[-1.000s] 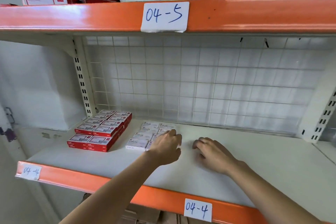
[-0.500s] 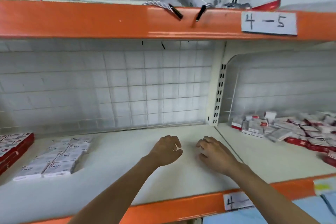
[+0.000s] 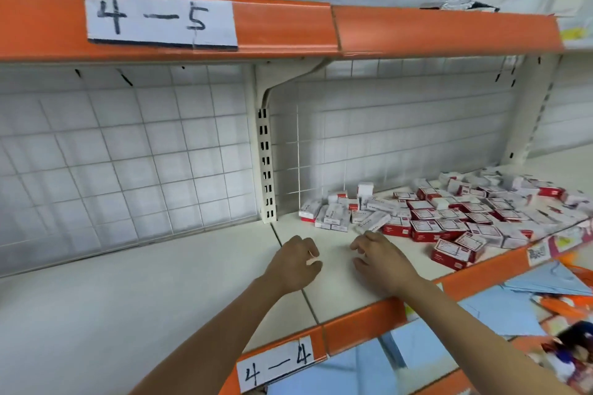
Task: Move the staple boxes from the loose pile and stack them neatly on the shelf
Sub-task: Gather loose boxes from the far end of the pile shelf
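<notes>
A loose pile of staple boxes (image 3: 449,218), red ones and white ones mixed, lies on the right bay of the white shelf (image 3: 128,292). My left hand (image 3: 293,263) hovers over the shelf near the seam between the two bays, fingers loosely curled, holding nothing. My right hand (image 3: 380,258) is beside it, also empty with loosely curled fingers, its fingertips a short way from the nearest white boxes at the pile's left edge. The neat stacks on the left are out of view.
An upright slotted post (image 3: 267,167) and wire grid back panel stand behind. An orange beam labelled 4-5 (image 3: 160,22) runs overhead. The front orange beam bears a 4-4 label (image 3: 276,362). Blue paper and packets (image 3: 500,308) lie on the shelf below.
My view has swung right from the stacked boxes to the loose pile. Both hands have travelled right with it, empty, and now sit close to the pile.
</notes>
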A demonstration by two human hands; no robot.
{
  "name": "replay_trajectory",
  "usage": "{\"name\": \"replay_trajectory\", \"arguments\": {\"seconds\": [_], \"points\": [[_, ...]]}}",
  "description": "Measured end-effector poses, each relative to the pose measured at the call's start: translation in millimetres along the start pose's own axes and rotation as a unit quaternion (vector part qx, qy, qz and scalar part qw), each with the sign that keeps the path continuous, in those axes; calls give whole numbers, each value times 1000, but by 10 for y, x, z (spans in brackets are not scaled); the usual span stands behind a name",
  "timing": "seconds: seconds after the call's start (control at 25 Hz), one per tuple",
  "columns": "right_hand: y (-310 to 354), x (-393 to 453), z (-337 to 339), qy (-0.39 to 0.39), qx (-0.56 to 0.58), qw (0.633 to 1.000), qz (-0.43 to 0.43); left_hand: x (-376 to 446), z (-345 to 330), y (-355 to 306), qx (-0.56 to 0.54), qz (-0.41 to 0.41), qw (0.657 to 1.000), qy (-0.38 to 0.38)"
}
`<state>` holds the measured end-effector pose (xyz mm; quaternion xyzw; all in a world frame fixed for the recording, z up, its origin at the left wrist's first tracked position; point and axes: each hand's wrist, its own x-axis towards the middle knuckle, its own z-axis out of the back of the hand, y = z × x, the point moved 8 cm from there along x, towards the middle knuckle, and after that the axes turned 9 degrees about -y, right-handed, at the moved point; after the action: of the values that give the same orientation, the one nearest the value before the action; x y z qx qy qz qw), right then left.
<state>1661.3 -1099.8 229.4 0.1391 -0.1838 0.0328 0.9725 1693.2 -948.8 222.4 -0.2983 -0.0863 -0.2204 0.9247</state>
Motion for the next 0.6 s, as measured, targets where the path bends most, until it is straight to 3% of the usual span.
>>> {"name": "replay_trajectory", "arguments": {"seconds": [0.28, 0.48, 0.6], "points": [[-647, 303, 239, -64, -65, 996, 10, 497, -251, -149, 46, 79, 992, -82], [-710, 510, 43, 42, -51, 997, 31, 804, -307, -58, 39, 155, 982, -100], [-727, 509, -32, 45, -71, 996, 35, 949, -418, -61, 52, 176, 978, -97]]}}
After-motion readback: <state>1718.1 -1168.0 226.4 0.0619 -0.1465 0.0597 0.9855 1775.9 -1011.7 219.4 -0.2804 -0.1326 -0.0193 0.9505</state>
